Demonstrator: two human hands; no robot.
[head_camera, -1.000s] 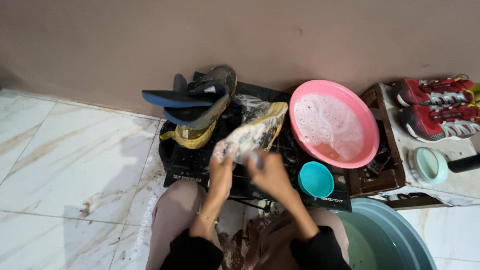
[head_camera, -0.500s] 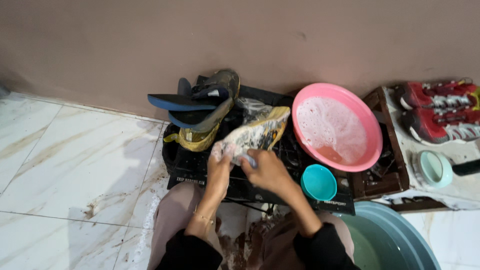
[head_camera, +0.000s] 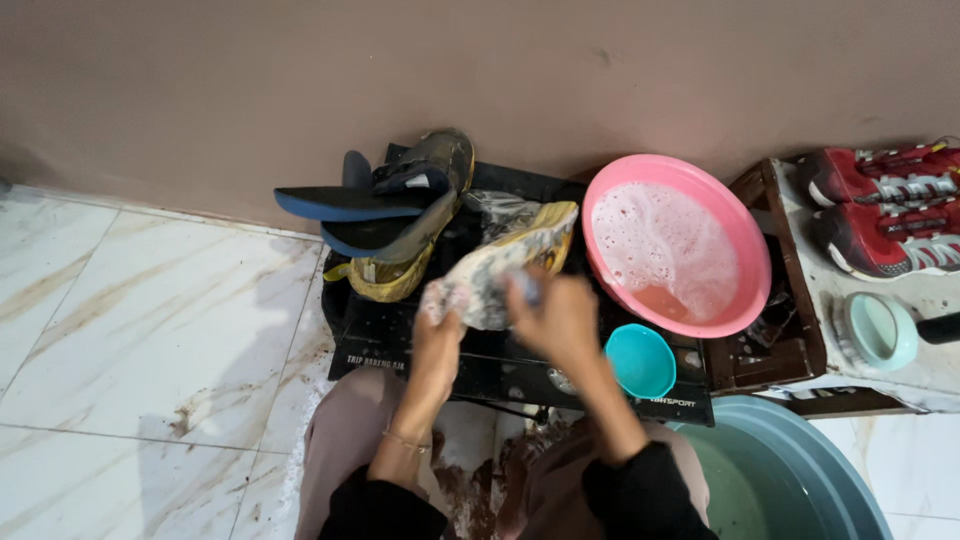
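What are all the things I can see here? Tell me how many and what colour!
Soapy shoe: 1, yellow and grey, held over the black crate.
Crate: 1, black, by the wall.
Muddy shoe: 1, yellow-green, on the crate's left.
Insoles: 2, blue, atop the muddy shoe.
Basin: 1, pink, foamy water, right of the crate.
Small bowl: 1, teal, below the basin.
Sneakers: 2, red, far right.
Big tub: 1, grey-blue, bottom right.
Left hand: holds the shoe's toe.
Right hand: on the shoe, scrubbing tool mostly hidden.
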